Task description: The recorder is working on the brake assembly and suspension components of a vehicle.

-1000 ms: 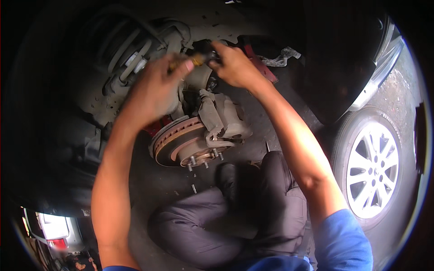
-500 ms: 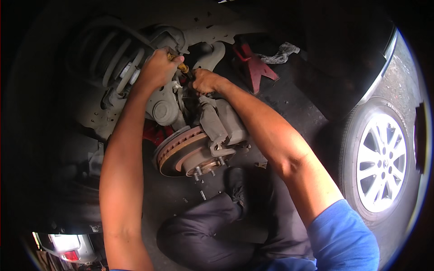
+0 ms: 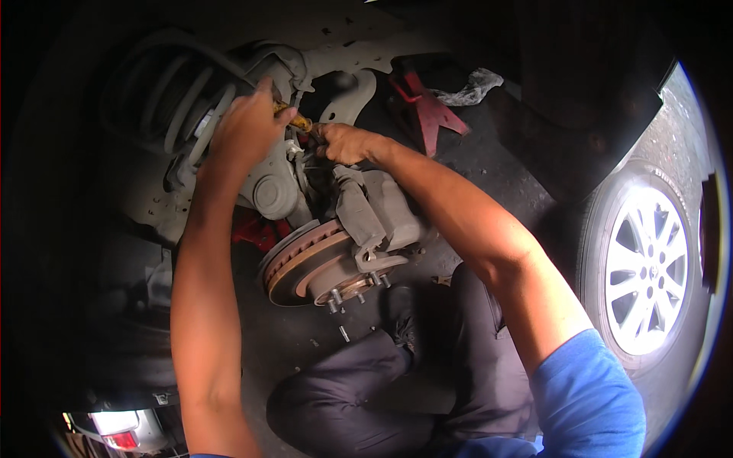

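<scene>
My left hand (image 3: 246,128) is closed around the upper end of a yellow tool-like piece (image 3: 296,120), between the coil spring (image 3: 200,95) and the wheel hub. Its exact kind is hard to tell. At the lower end of this piece, my right hand (image 3: 345,143) has its fingers curled tight, and whatever they grip is hidden. Below my hands are a grey suspension arm with a round joint (image 3: 275,196), a brake caliper (image 3: 382,210) and a rusty-edged brake disc (image 3: 309,267) with bare wheel studs.
A red jack stand (image 3: 429,118) stands beyond my right hand, beside crumpled clear plastic (image 3: 473,88). Another red part (image 3: 259,229) shows behind the disc. At right is an alloy wheel with its tyre (image 3: 649,271). A loose stud or bolt (image 3: 344,333) lies on the floor.
My left hand has shifted down and to the left, its index finger now more extended. The yellow piece has shifted slightly left and down. My right hand stays close to its end.
</scene>
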{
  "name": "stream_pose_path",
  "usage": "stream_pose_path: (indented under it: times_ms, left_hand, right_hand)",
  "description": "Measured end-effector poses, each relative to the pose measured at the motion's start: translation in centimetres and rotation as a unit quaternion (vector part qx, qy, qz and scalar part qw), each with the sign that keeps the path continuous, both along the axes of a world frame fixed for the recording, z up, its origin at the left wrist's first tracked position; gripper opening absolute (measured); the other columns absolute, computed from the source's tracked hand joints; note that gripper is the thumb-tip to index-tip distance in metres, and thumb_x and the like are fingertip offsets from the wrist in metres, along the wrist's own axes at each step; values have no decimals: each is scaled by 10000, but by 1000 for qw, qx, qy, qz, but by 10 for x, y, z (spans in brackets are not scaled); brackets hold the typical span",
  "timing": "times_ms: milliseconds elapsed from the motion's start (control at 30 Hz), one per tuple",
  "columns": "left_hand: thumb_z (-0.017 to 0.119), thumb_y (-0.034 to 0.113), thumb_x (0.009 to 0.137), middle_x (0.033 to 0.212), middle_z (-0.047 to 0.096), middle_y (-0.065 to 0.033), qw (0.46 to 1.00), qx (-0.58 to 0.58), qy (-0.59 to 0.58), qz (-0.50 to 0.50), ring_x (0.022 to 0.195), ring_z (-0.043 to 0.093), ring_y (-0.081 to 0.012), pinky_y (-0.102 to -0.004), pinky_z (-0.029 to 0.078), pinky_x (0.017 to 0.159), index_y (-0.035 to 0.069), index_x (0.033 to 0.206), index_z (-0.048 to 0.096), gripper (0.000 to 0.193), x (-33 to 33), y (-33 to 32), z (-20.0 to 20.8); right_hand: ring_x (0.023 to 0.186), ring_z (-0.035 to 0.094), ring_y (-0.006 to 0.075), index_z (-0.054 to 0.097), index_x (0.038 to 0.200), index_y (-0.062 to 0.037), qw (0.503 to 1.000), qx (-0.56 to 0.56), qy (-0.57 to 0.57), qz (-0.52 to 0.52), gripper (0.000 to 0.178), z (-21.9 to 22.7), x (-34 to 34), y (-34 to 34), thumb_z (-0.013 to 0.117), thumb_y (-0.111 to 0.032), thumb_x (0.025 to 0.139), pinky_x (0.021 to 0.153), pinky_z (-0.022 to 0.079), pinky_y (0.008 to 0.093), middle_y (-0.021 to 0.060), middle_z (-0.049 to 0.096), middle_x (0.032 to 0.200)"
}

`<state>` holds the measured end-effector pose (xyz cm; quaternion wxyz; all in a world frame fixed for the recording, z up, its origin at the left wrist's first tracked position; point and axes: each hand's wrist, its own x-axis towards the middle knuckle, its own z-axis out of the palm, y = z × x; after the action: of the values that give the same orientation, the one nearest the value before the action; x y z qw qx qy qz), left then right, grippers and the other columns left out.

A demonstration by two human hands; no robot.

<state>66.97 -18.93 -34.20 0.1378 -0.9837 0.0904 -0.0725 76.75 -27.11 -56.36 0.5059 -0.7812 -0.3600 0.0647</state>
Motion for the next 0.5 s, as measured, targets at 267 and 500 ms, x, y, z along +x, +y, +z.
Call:
stream_pose_path:
  times_ms: [267,500]
  left_hand:
    - [609,425,993,1155,687,-297,999,41,-6,-9,1116,648,-473,-528,507,974,-16,1455,484,651,-2,-5,8]
    - [535,532,1026,1036,734,-201,968,-245,-37,50,945,734,-301,-408,599,833,2,1251,677,593,13,27,15]
  right_hand:
    - [1191,615,359,524,1405,4,999,48,8,-16,534,39,-41,-32,636,-287,973,1013,472,417,238,644,1311]
    - [1259,610,403,552,1400,36,960,249,66,-112,632,137,-71,-17,503,-467,1021,1049,460,444,273,667,1282]
